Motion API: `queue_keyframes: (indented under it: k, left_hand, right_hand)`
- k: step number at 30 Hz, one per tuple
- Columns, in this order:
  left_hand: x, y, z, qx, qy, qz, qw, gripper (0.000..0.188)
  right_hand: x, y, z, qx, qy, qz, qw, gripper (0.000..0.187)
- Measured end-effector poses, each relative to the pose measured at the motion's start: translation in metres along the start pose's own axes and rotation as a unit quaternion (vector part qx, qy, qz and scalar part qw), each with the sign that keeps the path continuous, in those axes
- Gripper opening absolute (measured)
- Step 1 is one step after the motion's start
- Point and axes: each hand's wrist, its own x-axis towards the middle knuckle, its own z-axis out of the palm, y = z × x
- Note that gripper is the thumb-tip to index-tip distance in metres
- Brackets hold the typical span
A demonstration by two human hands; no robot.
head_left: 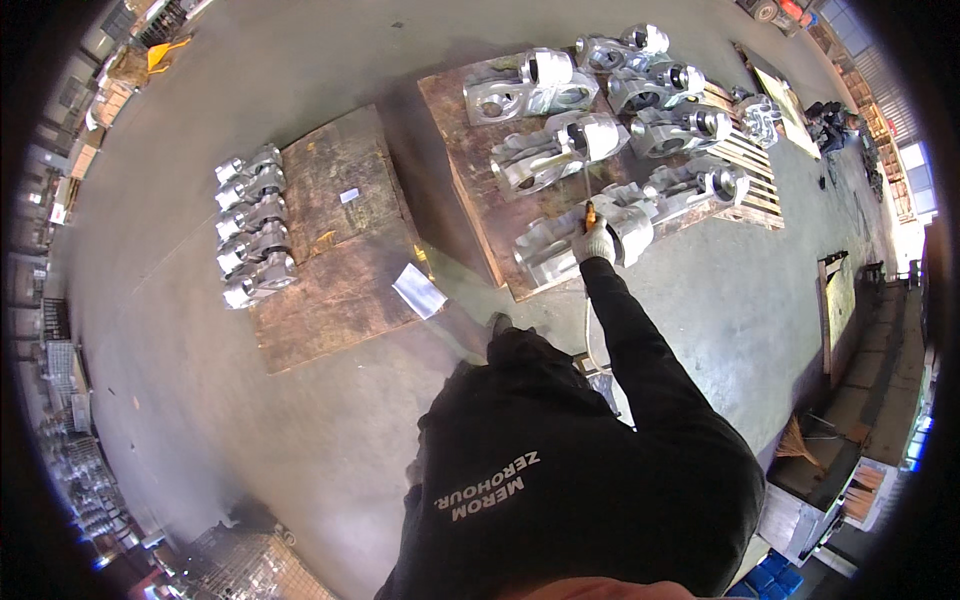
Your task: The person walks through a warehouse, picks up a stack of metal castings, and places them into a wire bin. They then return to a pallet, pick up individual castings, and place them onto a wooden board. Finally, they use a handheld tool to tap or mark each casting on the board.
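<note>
My right hand (596, 245), in a pale work glove, reaches forward and is closed round an air blow gun (591, 215) with an orange body. A thin nozzle points away from me, and a pale hose (592, 335) hangs below the hand. Just under it lies a large silvery metal casting (545, 252) with a round bore, at the near edge of a wooden board (465, 180). Beyond it, on the same board, rest a second casting (545, 155) and a third casting (515, 95). My left hand is out of sight, hidden behind my dark jacket.
More castings (680, 130) stand to the right, by a slatted pallet (750, 170). On the left, a lower wooden platform (340, 210) bears a white sheet (420, 291), with a row of smaller castings (255, 225) along its edge. A broom (797, 445) leans at lower right.
</note>
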Motion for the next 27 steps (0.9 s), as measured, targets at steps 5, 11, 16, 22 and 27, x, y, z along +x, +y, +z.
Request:
queue_keyframes:
  k: [5, 11, 16, 22, 27]
  left_hand:
    - [0.038, 0.068, 0.015, 0.060, 0.024, 0.029, 0.997, 0.028]
    - [0.100, 0.169, 0.038, -0.100, -0.032, 0.050, 0.993, 0.033]
    - [0.139, 0.221, 0.028, -0.112, -0.063, 0.110, 0.986, 0.026]
    - [0.185, 0.197, -0.024, -0.131, -0.039, -0.015, 0.990, 0.030]
    - [0.217, 0.149, -0.076, -0.050, -0.066, -0.025, 0.996, 0.023]
  right_hand:
    - [0.007, 0.003, -0.006, -0.053, 0.025, -0.056, 0.997, 0.046]
    - [0.010, -0.022, -0.023, -0.023, -0.012, -0.014, 1.000, 0.046]
    - [0.009, -0.033, -0.024, -0.058, -0.002, 0.003, 0.998, 0.047]
    - [-0.041, -0.043, 0.001, -0.049, -0.005, 0.012, 0.999, 0.045]
    - [-0.067, -0.071, 0.019, -0.180, -0.029, -0.154, 0.971, 0.043]
